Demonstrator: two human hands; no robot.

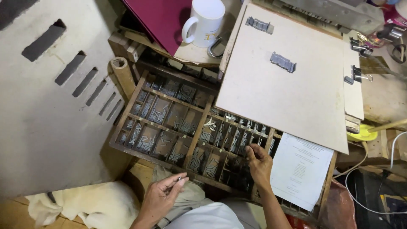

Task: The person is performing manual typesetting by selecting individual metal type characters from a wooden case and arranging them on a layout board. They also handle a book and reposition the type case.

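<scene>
a wooden type case, split into many small compartments filled with grey metal sorts, is the landmark here. the right hand reaches into compartments near the case's front right part, fingers curled down among the sorts; whether that grip is closed on a piece cannot be told, since the fingertips are hidden in the compartment. the left hand hovers just in front of the case's front rail, above the person's lap, with thumb and forefinger pinched together on a small metal sort. a printed sheet of paper lies over the case's right end, just beside the right hand. a large pale board covers the case's rear right corner, and two short rows of set metal type and rest on it, well apart from the hands. black binder clips grip the board's right edge. behind the case stand a white mug and a dark red folder. a wooden cylinder leans at the case's rear left corner. to the left of the case rises a pale panel with slanted slots, and a cream cloth lies below it, left of the left hand.
</scene>
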